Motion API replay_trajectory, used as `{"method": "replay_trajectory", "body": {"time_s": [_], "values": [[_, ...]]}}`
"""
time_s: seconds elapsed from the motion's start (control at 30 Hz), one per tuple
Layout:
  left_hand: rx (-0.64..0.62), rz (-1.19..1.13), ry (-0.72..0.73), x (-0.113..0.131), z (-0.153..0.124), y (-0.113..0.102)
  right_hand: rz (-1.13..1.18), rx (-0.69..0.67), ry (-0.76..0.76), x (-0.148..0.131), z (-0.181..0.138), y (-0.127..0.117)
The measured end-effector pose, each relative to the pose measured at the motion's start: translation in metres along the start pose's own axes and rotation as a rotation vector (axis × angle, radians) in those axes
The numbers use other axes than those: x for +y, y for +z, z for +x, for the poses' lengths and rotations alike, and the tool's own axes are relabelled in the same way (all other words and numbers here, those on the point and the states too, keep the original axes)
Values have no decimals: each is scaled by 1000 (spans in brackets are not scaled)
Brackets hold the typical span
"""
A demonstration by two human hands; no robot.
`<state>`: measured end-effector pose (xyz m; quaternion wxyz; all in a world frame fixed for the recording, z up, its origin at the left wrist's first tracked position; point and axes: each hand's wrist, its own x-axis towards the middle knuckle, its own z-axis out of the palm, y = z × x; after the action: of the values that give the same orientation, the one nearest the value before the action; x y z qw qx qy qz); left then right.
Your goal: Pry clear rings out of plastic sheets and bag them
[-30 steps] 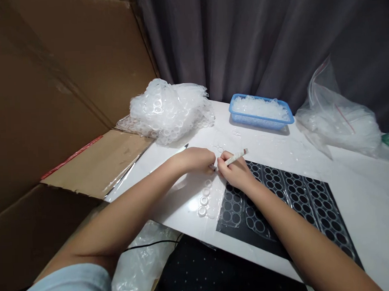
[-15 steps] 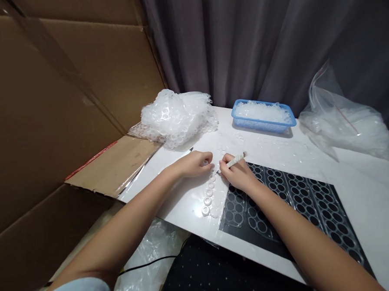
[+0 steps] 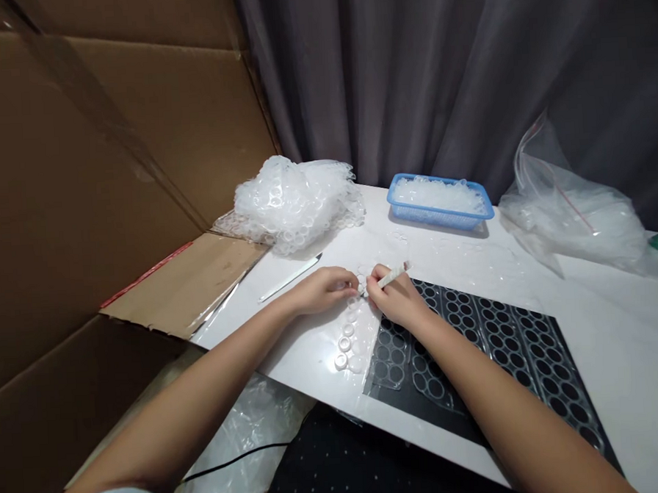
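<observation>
Gripping a pen-shaped tool between thumb and fingers, the right hand directs its tip left, near the fingertips of the left hand. The left hand is curled, thumb and forefinger close together; whether they pinch anything cannot be determined. Both hands are over the far end of a clear plastic strip.

White rings form a single row along the left of the strip, starting at its near end. Judged from this layout, the row is partly complete: clear circles to its right show no white rings, and the far end is obscured by the hands.

To the right, a black mat bears clear sheets of round pieces; the right forearm crosses it and hides part. A second slim tool lies left. Farther back are a plastic-sheet pile, a filled blue basket and a zip bag.
</observation>
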<state>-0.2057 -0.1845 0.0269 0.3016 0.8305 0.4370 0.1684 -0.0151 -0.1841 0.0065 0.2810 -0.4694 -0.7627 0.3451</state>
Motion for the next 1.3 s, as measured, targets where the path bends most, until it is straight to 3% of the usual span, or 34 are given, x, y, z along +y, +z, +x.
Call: {"method": "replay_trajectory", "body": {"time_s": [0.13, 0.17, 0.2, 0.27, 0.37, 0.47, 0.57, 0.77, 1.0, 1.13, 1.3], "values": [[390, -452, -128, -8, -9, -11, 10, -2, -24, 1, 0, 2], [437, -538, -163, -6, -11, -15, 17, 3, -33, 1, -1, 2], [427, -580, -193, -2, -12, -18, 28, 11, -41, 2, -1, 3], [287, -490, -233, 9, -15, -20, 61, 35, -43, 4, -2, 4], [105, -78, -199, 24, -17, -14, 61, 43, -28, 4, -4, 4], [42, 182, -117, 28, -17, -2, -14, 24, -47, 3, -6, 3], [-10, 188, -98, 24, -16, 6, -43, 10, -61, 0, -7, 3], [-14, 236, -201, 27, -14, 13, -87, -43, -62, -5, -7, 1], [84, 121, -279, 37, -12, 23, -172, -63, -111, -3, -5, -2], [220, 13, -321, 30, -14, 20, -160, -51, -121, -1, -5, -2], [699, -323, -373, 21, -23, -6, -102, -81, -105, -4, -6, -3]]}}
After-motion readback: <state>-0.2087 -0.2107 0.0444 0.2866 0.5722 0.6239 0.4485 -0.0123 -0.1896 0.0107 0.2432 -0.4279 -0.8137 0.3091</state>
